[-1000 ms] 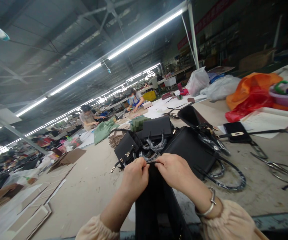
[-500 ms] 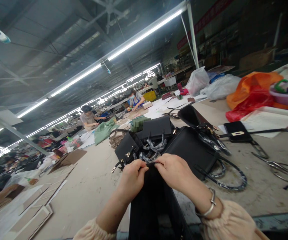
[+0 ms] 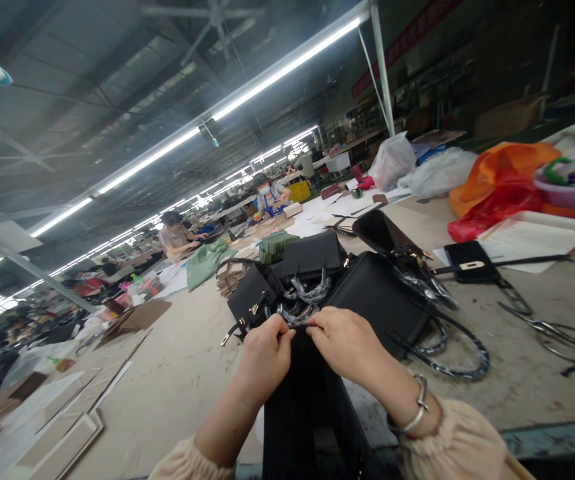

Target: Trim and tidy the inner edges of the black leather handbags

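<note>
Black bag (image 3: pixel 290 413), at the near edge of the table (image 3: pixel 177 380), is pinched along its far upper rim by both hands. Its body hangs toward the viewer, too dark inside to make out much. The left hand (image 3: pixel 264 350) grips the rim between thumb and bent fingers; the right hand (image 3: pixel 344 340) does likewise just beside it, a narrow gap between the two. A silver bracelet (image 3: pixel 421 403) circles the right wrist, and gathered cream sleeves (image 3: pixel 460 433) cover both forearms.

Just beyond the fingers lies a heap of finished-looking black handbags: one with a gold clasp (image 3: pixel 254 300) on the left, a smaller one (image 3: pixel 314 257) in the middle, a large one (image 3: pixel 374 300) on the right. The arched handles (image 3: pixel 314 291) among them are wrapped in clear plastic. A long wrapped strap (image 3: pixel 482 357) loops out on the right.

Farther right lie scissors (image 3: pixel 564 337), a flat black object (image 3: pixel 472 261), white paper (image 3: pixel 542 243), a red plastic bag (image 3: pixel 497 207) against an orange one (image 3: pixel 510 167), and a purple basin (image 3: pixel 572 197).

Behind the heap, toward the left, stand a brown stack (image 3: pixel 232 277), a green stack (image 3: pixel 277 247) and a green cloth (image 3: pixel 210 263). Pale panels (image 3: pixel 62 443) lie near left. Two co-workers (image 3: pixel 174 237) work at the far side.
</note>
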A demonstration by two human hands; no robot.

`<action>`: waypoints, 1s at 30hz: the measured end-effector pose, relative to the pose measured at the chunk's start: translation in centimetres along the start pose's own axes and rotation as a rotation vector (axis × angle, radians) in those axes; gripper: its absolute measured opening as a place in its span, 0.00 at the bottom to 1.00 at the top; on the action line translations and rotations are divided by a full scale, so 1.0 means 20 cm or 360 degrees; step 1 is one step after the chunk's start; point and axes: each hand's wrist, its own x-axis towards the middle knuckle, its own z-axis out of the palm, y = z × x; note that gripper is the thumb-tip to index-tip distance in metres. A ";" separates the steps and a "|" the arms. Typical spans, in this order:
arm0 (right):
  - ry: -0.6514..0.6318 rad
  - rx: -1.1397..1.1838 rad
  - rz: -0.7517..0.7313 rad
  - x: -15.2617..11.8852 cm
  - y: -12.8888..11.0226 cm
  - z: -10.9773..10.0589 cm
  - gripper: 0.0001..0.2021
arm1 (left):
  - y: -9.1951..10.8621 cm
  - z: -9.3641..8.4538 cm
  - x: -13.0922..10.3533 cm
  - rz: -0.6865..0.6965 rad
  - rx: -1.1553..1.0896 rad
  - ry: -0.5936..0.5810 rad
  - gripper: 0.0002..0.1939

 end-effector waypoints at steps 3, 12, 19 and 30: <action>-0.0003 -0.0009 0.0007 0.00 0.00 0.00 0.13 | 0.00 0.01 0.00 -0.0055 -0.0014 0.0040 0.06; -0.0015 -0.0011 0.0006 0.00 0.01 0.01 0.14 | -0.02 0.00 0.01 -0.0138 -0.0447 -0.0022 0.07; -0.0044 -0.0031 0.0016 0.01 0.01 0.00 0.14 | -0.01 -0.02 0.01 -0.0234 -0.0483 -0.0072 0.07; -0.0112 0.0049 0.0000 0.00 0.03 -0.03 0.13 | 0.03 -0.01 0.00 -0.0119 -0.0321 -0.0049 0.07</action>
